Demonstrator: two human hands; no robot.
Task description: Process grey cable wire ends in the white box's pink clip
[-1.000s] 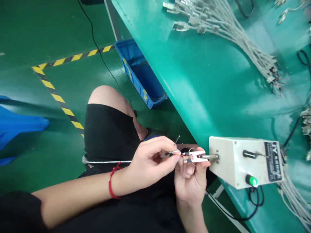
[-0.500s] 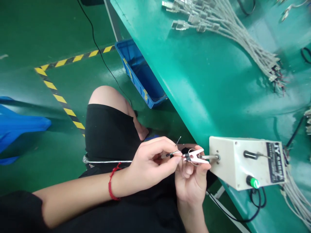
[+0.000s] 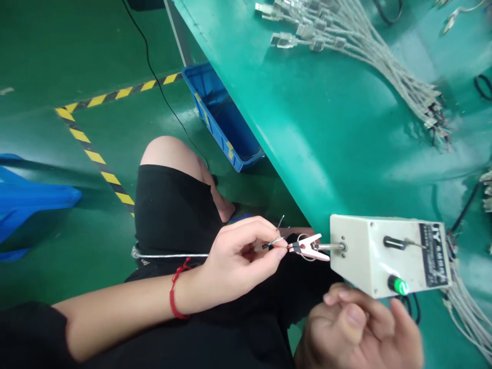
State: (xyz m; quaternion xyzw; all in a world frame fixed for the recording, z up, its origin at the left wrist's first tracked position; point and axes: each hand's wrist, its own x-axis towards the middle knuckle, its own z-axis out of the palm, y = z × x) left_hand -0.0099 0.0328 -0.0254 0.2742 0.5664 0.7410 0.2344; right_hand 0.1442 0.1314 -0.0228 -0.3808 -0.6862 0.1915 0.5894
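My left hand (image 3: pixel 238 261) pinches the stripped end of a thin grey cable (image 3: pixel 169 255), whose fine wire tips stick up by my fingers. The wire end sits in the jaws of a small white clip (image 3: pixel 309 247) on a metal rod that juts from a white box (image 3: pixel 388 253) at the bench edge. The box has a green knob (image 3: pixel 397 285) and a black lever. My right hand (image 3: pixel 359 330) hovers low below the box, blurred, fingers loosely curled, holding nothing.
A green bench (image 3: pixel 307 118) carries a large bundle of grey cables with clear plugs (image 3: pixel 365 51). More grey cables hang at the right edge. A blue bin (image 3: pixel 221 115) sits on the green floor beside yellow-black tape (image 3: pixel 92 154). My knee shows below.
My right hand has let go of the white clip and dropped down and to the right, below the box. The clip stays on the wire. My left hand has hardly moved.
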